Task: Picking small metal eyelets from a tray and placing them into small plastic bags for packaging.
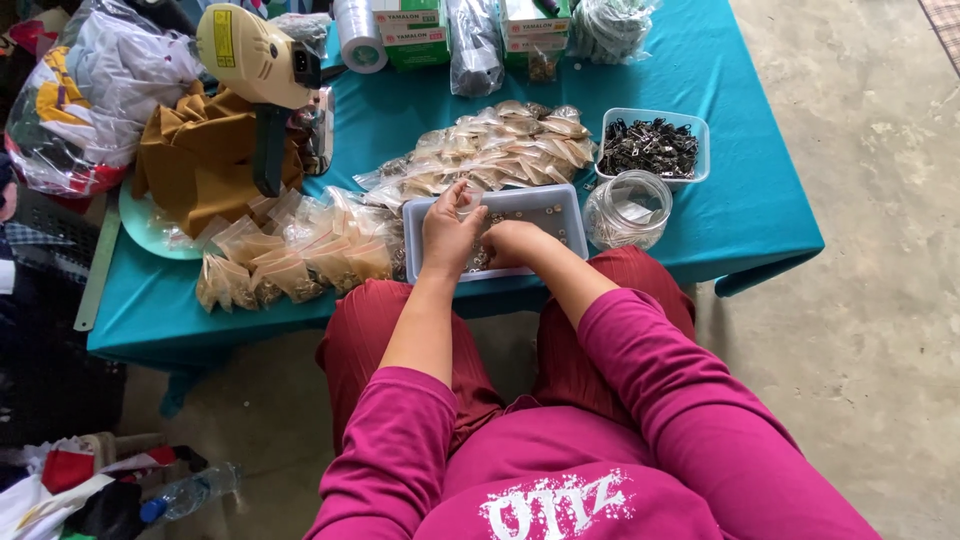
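Observation:
A shallow pale-blue plastic tray [560, 200] with small metal parts sits at the near edge of the teal table [740, 210]. My left hand [448, 232] is over the tray's left part, holding a small clear plastic bag pinched at its top. My right hand [512, 243] rests inside the tray beside it, fingers curled down among the small parts. Both hands nearly touch. What the right fingers grip is hidden.
Filled small bags lie in piles behind the tray [500, 145] and to its left [290, 255]. A tub of dark metal clips [652, 147] and a clear jar [628, 210] stand to the right. A cream handheld machine [255, 60] and brown cloth [205, 160] sit at left.

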